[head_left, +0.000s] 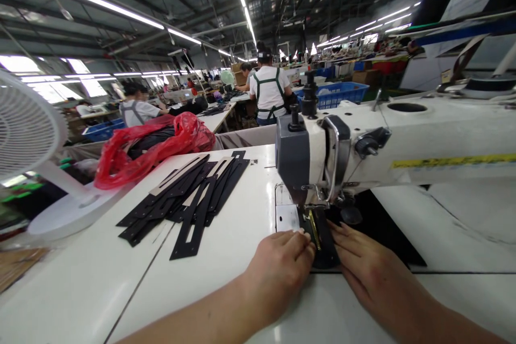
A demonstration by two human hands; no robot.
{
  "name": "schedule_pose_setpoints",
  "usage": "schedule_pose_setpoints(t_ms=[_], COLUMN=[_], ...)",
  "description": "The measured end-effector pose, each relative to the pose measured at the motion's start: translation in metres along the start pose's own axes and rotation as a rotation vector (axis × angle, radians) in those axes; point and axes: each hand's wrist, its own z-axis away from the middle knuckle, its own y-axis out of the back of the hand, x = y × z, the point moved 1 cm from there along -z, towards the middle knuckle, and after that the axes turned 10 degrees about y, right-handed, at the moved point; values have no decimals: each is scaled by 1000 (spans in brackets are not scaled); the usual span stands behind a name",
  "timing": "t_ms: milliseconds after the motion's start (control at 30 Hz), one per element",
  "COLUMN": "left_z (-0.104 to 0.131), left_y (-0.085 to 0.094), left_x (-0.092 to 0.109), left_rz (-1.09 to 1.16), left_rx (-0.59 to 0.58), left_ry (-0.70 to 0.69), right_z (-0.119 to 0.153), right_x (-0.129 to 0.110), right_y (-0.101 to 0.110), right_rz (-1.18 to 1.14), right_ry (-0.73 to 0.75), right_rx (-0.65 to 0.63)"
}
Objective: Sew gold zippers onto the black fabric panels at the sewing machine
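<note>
Pressing flat, ungripped: left hand [278, 269] and right hand [373, 274] flank black zipper piece [322, 242] under sewing machine [322, 156], desk's near edge.

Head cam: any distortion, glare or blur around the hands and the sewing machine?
Head view: strong wide-angle bend, so the table edge and ceiling lights curve; the lights blow out white, with a soft sheen on the table; left hand, right hand and black piece at the sewing machine stay reasonably sharp; far workers look soft.
</note>
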Motion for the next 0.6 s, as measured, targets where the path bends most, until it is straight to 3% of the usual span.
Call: schedule_pose_setpoints(t_ms=[200, 400, 600], left_z=[-5, -8, -11], left_y=[-3, -10, -14], left_x=[-8, -15, -23], left_rz=[-24, -55, -77], left_rx=[-35, -80, -182], left_ry=[-7, 23, 71], right_z=[-6, -13, -17], right_x=[9, 13, 22], right_y=[-3, -3, -7], right_rz=[-8, -55, -128], right_ry=[-8, -44, -77], right_rx=[-31, 29, 38])
